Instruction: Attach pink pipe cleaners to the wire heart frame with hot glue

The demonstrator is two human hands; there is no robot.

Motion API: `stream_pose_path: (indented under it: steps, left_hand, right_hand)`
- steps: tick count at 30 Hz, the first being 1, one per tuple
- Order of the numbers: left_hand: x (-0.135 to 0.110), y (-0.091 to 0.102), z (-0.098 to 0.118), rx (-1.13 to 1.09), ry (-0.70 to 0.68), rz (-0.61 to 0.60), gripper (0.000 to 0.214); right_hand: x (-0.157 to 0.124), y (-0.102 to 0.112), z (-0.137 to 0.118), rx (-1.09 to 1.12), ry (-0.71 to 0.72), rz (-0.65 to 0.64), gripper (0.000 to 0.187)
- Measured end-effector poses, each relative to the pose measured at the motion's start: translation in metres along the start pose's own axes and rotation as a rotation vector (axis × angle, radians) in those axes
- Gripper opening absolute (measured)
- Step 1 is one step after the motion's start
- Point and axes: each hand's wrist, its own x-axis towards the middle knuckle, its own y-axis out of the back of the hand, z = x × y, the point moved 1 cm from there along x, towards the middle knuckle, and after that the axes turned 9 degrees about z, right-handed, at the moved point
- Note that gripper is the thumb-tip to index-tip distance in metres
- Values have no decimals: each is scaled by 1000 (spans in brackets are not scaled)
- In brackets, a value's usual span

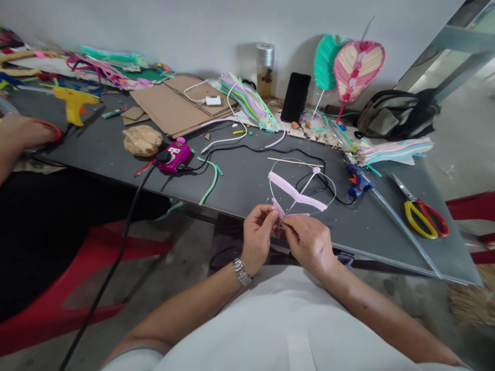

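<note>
My left hand (258, 234), with a metal watch on its wrist, and my right hand (308, 239) meet at the near edge of the grey table (116, 149). Both pinch the lower end of a thin wire leaf-shaped frame (328, 186) that lies out over the table. Pale pink paper strips (296, 193) cross the frame, and the fingers of both hands are closed on a pink strip at the frame's base. A thin stick (294, 162) lies just beyond the frame.
A blue glue gun (358, 181) and yellow-red scissors (423, 214) lie to the right. A pink power strip (175, 156), black cables, cardboard (174, 105), coloured strip bundles (249, 100), a phone (295, 96) and finished paper leaves (358, 67) sit further back. Another person's arm (17, 136) rests at far left.
</note>
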Motion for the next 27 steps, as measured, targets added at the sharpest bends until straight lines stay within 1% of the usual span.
stream_pose_path:
  steps: [6, 12, 14, 16, 18, 19, 20, 22, 24, 25, 26, 27]
  left_hand:
    - [1, 1, -1, 3, -19, 8, 29]
    - [3, 2, -3, 9, -23, 18, 29]
    - [5, 3, -2, 9, -40, 30, 28]
    - [9, 4, 2, 6, -72, 58, 27]
    - [13, 4, 9, -6, -100, 77, 25]
    - [14, 3, 12, -19, -101, 72, 24]
    - [15, 2, 16, -40, -93, 54, 24]
    - [14, -2, 21, -100, -43, -7, 26]
    - [11, -7, 24, -152, 63, -99, 30]
    - [9, -10, 24, -166, 133, -147, 33]
    - [8, -12, 24, -172, 207, -191, 34]
    - [7, -14, 23, -170, 279, -231, 35]
  right_hand:
    - [2, 0, -1, -26, 16, -21, 26]
    - [4, -1, -2, -17, 30, 13, 19]
    - [2, 1, -1, 6, 29, 43, 13]
    - [-4, 6, 1, 48, 54, 106, 5]
    - [-13, 11, 5, 123, 55, 153, 3]
    - [-18, 13, 8, 176, 8, 154, 3]
    - [-22, 14, 11, 237, -89, 141, 8]
    - [-26, 16, 20, 391, -392, 102, 20]
    - [-24, 14, 29, 583, -689, 68, 27]
    - [-20, 13, 31, 689, -788, 50, 29]
    - [-14, 12, 33, 793, -844, 25, 31]
    - [-8, 11, 34, 886, -865, -7, 33]
